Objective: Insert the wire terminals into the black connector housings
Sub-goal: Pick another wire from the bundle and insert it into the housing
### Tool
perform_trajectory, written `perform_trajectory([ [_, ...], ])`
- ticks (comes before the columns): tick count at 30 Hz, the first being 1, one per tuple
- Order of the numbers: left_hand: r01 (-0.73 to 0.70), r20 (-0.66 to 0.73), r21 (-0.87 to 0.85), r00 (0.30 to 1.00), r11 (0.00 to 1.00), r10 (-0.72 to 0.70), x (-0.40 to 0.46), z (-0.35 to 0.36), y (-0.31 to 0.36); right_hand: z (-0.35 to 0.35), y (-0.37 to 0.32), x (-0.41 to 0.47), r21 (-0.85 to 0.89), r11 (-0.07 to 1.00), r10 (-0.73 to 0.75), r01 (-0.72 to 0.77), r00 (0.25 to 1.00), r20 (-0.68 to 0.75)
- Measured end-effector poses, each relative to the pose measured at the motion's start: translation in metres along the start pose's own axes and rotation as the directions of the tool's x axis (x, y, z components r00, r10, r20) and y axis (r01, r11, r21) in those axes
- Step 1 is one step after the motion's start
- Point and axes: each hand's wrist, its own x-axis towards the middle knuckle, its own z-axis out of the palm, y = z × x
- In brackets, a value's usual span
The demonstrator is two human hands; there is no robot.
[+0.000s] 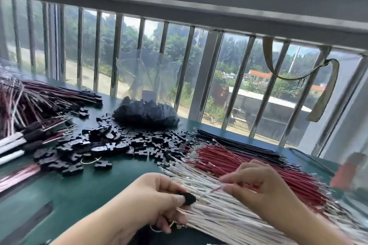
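Lower centre: left hand [151, 203] pinches a black connector housing [188, 198] between thumb and fingers. Right hand [256, 187], lower right, pinches a red wire [216, 189], its tip pointing toward the housing, not touching. Below both lie white wires [219, 217]; loose housings [111, 145] heaped mid-left on the green table [69, 191].

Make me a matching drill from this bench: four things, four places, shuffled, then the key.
1. clear plastic bag of black housings
2. red wires
3. single black connector housing
4. finished red-and-white harness bundles

A. far left of the green table
B. pinched in the left hand
C. by the window bars
D. beyond the right hand

1-C, 2-D, 3-B, 4-A
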Motion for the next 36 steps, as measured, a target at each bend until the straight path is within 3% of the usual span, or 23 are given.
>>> perform_trajectory([
  [9,-0.109,0.191,0.001,0.976,0.994,0.107,0.001,-0.007,0.005,-0.003,-0.017,-0.015,0.159,0.987,-0.021,0.002,0.993,0.118],
  [14,-0.166,0.119,-0.005,0.979,0.986,0.166,0.002,-0.005,0.004,0.007,-0.02,-0.015,0.193,0.98,0.042,-0.046,0.999,0.021],
  [22,-0.185,0.171,0.0,0.968,0.983,0.182,0.0,-0.004,0.003,0.017,-0.022,-0.017,0.147,0.989,0.027,-0.021,0.999,-0.036],
  [36,-0.2,0.053,0.088,0.979,0.976,0.196,-0.008,0.013,0.01,0.019,-0.032,-0.017,0.189,0.98,0.053,-0.058,0.998,0.034],
])
